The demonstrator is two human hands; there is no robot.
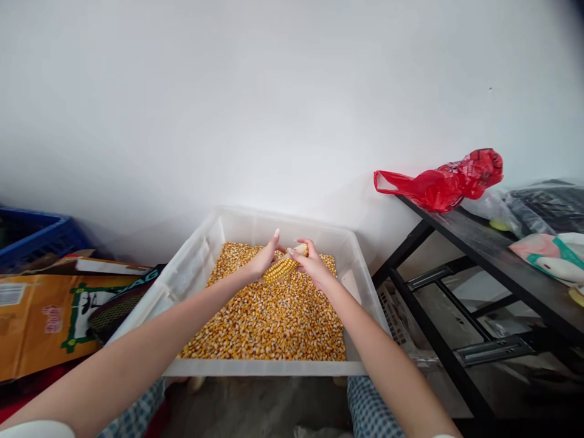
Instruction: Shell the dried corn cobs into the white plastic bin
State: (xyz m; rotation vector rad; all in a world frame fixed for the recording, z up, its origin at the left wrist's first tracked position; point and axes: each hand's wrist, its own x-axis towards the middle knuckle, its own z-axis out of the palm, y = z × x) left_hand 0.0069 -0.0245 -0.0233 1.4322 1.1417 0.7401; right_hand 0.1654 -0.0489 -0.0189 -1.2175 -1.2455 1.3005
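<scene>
Between my two hands is a corn cob (pixel 279 271), tilted, with yellow kernels on its lower left part and a paler, bare-looking upper right end. My left hand (pixel 267 255) grips the cob from the left, its thumb raised. On the upper right end, my right hand (pixel 314 263) has its fingers closed round the cob. Beneath both hands, loose corn kernels (pixel 269 325) in yellow and whitish tones fill much of a translucent plastic bin (pixel 264 367). The cob is held just above the kernels.
A black metal-framed table (pixel 483 237) stands at the right, with a red plastic bag (pixel 449 182) on its corner. To the left lie an orange cardboard box (pixel 36 328) and a blue crate (pixel 45 234). A white wall (pixel 283 109) rises behind the bin.
</scene>
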